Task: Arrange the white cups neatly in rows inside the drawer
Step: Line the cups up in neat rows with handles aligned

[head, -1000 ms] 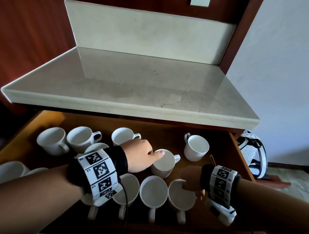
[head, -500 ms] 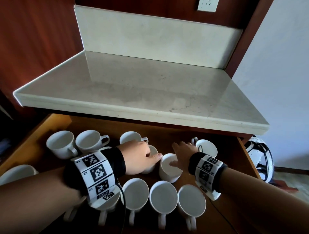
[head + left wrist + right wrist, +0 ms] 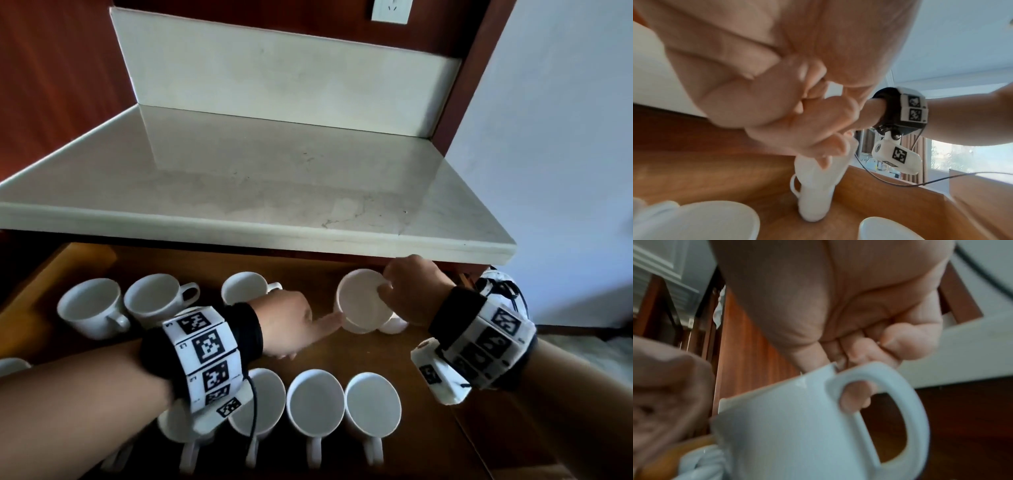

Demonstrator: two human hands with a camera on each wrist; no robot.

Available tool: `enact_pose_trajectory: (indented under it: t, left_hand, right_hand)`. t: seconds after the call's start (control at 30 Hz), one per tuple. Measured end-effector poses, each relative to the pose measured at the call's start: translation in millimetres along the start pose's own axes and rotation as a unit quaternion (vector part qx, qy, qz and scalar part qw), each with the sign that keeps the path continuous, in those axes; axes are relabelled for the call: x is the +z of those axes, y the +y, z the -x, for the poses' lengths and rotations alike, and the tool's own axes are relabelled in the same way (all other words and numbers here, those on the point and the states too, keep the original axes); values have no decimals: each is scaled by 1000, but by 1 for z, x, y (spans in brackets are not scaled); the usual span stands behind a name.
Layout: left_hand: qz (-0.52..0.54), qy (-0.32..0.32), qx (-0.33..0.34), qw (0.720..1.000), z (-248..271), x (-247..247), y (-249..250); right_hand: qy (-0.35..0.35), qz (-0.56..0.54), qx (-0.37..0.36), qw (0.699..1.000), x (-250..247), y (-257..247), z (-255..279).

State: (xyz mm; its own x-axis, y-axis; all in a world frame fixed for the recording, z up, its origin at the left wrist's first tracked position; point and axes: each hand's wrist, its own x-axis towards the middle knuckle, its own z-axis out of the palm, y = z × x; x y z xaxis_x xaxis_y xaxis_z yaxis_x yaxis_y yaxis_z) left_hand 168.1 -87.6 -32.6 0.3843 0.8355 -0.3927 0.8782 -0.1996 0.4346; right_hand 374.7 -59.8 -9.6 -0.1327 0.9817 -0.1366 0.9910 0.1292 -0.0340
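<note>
Far left of the wooden drawer [image 3: 78, 260], two white cups [image 3: 90, 306] stand upright in the back row with a third [image 3: 245, 287] just beside my left wrist. My left hand [image 3: 291, 327] is loosely curled, holding nothing, its forefinger stretched out to touch the tilted cup [image 3: 363, 301]. My right hand [image 3: 409, 291] pinches that cup by the rim, a finger through its handle, lifted and tipped toward me. Another cup [image 3: 394, 323] sits right below it; lowering carelessly could knock the two together. The marble countertop edge [image 3: 308, 240] hangs just over my right knuckles, so lifting higher risks a bump. Bare drawer floor lies between the back cups and the front row [image 3: 315, 401], handles toward me: room to set down.
</note>
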Motion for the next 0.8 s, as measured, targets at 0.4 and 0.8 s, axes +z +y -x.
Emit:
enact_pose_trajectory:
  t: [0.4, 0.8]
  left_hand:
    - [-58, 10, 55, 997, -42, 19, 91]
    - [-47, 122, 94, 987, -48, 5, 62]
  right_hand:
    - [-60, -18, -7, 998, -2, 48, 48]
    - [-304, 20, 75, 949, 55, 85, 21]
